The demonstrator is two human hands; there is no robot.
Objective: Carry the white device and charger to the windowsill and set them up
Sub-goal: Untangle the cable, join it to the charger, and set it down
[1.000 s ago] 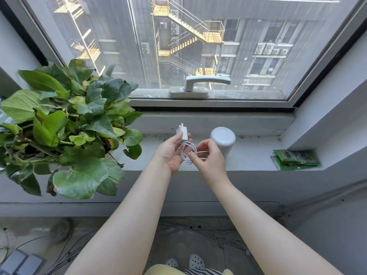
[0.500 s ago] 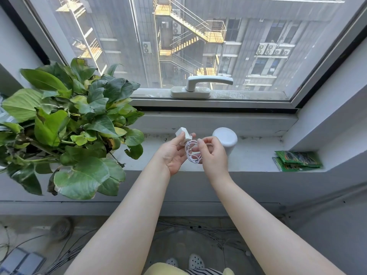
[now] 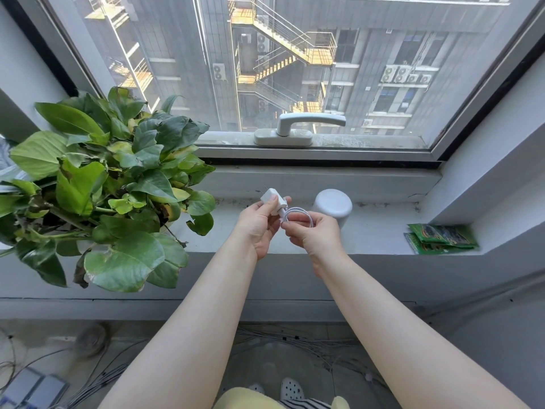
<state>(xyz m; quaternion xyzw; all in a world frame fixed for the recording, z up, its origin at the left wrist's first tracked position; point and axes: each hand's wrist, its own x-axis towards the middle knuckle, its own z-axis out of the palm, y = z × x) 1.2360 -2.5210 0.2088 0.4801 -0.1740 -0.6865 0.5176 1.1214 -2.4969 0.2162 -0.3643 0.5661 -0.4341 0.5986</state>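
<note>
The white device (image 3: pixel 333 203), a short round cylinder, stands upright on the grey windowsill (image 3: pixel 377 231), just right of my hands. My left hand (image 3: pixel 259 222) pinches the white charger plug (image 3: pixel 272 201), whose prongs point up and to the left. A coiled white cable (image 3: pixel 298 216) runs from the plug into my right hand (image 3: pixel 312 231), whose fingers grip the coil. Both hands hover over the sill's front part, beside the device and apart from it.
A large leafy potted plant (image 3: pixel 112 187) fills the sill's left side, close to my left hand. Green packets (image 3: pixel 442 237) lie at the sill's right end. The window handle (image 3: pixel 298 128) sits behind. Loose cables (image 3: pixel 295 338) cover the floor below.
The plug has tilted from upright to lying slanted in my left hand. My right hand has shifted its grip on the coiled cable, which now lies more to the right.
</note>
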